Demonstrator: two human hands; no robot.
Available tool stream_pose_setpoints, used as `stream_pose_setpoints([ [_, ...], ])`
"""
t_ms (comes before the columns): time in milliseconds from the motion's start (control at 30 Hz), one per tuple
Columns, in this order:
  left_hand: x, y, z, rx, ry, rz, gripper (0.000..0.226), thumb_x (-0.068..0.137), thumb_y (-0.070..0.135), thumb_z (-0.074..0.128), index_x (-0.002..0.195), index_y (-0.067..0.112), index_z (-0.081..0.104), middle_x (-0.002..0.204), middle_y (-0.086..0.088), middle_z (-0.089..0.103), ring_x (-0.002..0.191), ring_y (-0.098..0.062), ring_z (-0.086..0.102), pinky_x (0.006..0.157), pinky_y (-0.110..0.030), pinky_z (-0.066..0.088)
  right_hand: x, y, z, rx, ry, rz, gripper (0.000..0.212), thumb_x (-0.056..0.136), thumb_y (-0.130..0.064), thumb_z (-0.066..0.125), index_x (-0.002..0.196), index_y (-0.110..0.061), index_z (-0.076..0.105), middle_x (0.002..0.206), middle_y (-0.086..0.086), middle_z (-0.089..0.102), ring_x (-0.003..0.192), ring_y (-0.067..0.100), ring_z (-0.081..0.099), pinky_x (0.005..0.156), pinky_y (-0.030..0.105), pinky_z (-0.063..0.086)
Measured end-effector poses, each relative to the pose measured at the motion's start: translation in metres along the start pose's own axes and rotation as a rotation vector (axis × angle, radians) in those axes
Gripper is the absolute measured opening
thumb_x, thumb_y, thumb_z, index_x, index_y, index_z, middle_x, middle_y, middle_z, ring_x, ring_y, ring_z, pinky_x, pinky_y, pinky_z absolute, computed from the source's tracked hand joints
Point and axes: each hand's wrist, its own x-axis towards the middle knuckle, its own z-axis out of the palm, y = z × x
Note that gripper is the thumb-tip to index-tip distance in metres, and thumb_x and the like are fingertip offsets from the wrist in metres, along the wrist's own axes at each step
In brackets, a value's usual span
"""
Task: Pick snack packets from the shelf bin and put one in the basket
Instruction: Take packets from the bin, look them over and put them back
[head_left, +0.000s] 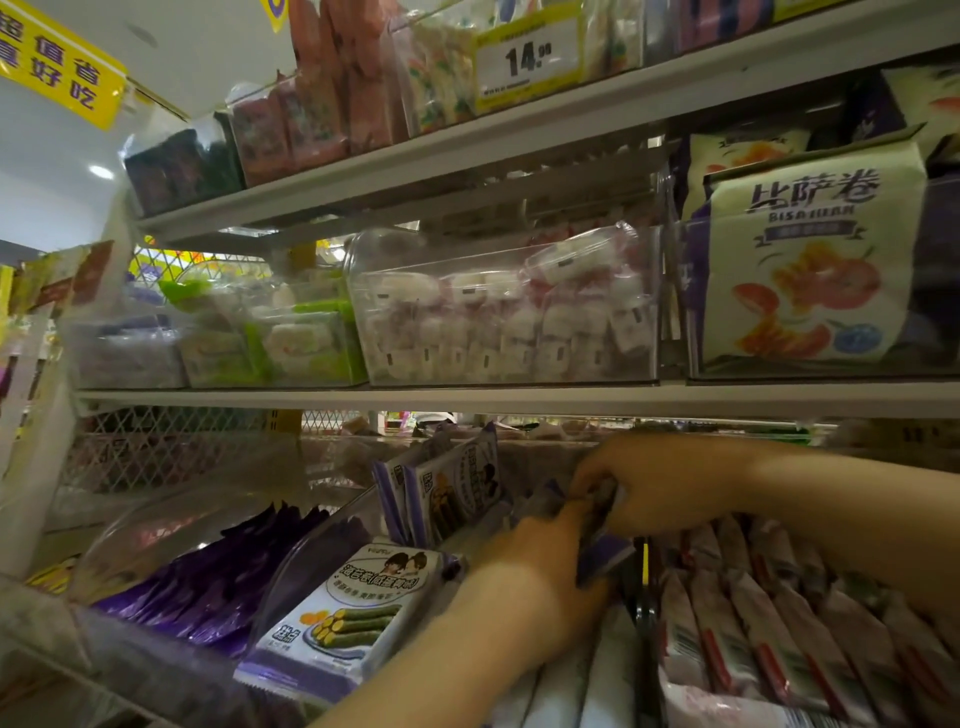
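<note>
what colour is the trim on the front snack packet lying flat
Purple trim on a mostly white snack packet; head view.

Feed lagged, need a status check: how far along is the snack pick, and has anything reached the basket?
Done: nothing confirmed; no basket is in view. In hand: left hand and right hand both grip a purple-white packet in the shelf bin. Left: lift it out and drop one in the basket.

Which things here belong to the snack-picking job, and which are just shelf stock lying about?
Job: left hand, right hand, the purple-and-white packet they both grip, clear shelf bin. No basket in view.
Lying about: pizza-roll bag, price tag, dark purple packets, red-striped packets.
</note>
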Motion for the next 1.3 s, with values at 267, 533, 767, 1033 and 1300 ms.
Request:
stream_pose_setpoints([
  [267, 0.013, -0.003, -0.007, -0.132, 0.232, -0.157, 0.026, 0.094, 0.025, 0.053, 0.119, 0.020, 0.058, 0.107, -0.012, 0.068, 0.100, -0.032, 0.065, 0.083, -0.038, 0.054, 0.003, 0.014, 0.015, 0.141, 0.305, 0.012, 0.014, 0.093, -0.026, 0.050, 0.105, -0.028, 0.056, 0.099, -0.004, 0.060, 0.093, 0.017, 0.057, 0.080, 0.027, 0.047],
  [533, -0.008, -0.034, -0.019, -0.354, 0.600, -0.102, 0.016, 0.095, 0.026, 0.059, 0.080, 0.025, 0.056, 0.064, -0.001, 0.067, 0.057, -0.017, 0.064, 0.056, -0.044, 0.052, 0.020, 0.007, 0.025, 0.215, 0.321, 0.053, 0.040, 0.094, -0.025, 0.052, 0.131, -0.014, 0.041, 0.113, 0.010, 0.062, 0.095, 0.021, 0.059, 0.083, 0.031, 0.048],
  [767, -0.020, -0.048, -0.040, -0.156, 0.596, -0.205, 0.015, 0.096, 0.019, 0.056, 0.111, 0.021, 0.052, 0.094, -0.007, 0.068, 0.074, -0.025, 0.066, 0.068, -0.043, 0.055, 0.055, -0.013, 0.025, 0.177, 0.166, -0.118, 0.068, 0.092, -0.024, 0.059, 0.148, -0.018, 0.021, 0.134, 0.010, 0.052, 0.118, 0.027, 0.052, 0.101, 0.032, 0.042],
  [1033, -0.020, -0.073, -0.049, 0.679, 0.236, 0.152, 0.041, 0.072, 0.045, 0.074, 0.112, 0.035, 0.072, 0.132, -0.002, 0.062, 0.121, -0.030, 0.060, 0.092, -0.052, 0.049, 0.064, -0.004, 0.017, 0.058, -0.023, -0.176, 0.025, 0.093, -0.009, 0.049, 0.112, -0.001, 0.064, 0.111, 0.011, 0.066, 0.101, 0.024, 0.062, 0.094, 0.030, 0.046],
  [1300, 0.015, -0.082, -0.050, 0.654, -0.005, 0.010, 0.067, 0.093, 0.045, 0.053, 0.151, 0.036, 0.022, 0.164, 0.003, 0.006, 0.150, -0.021, -0.002, 0.118, -0.054, -0.002, 0.062, -0.002, 0.028, -0.194, -0.328, -0.116, 0.033, 0.090, -0.024, 0.061, 0.122, -0.017, 0.066, 0.122, 0.002, 0.065, 0.109, 0.022, 0.059, 0.092, 0.026, 0.043],
])
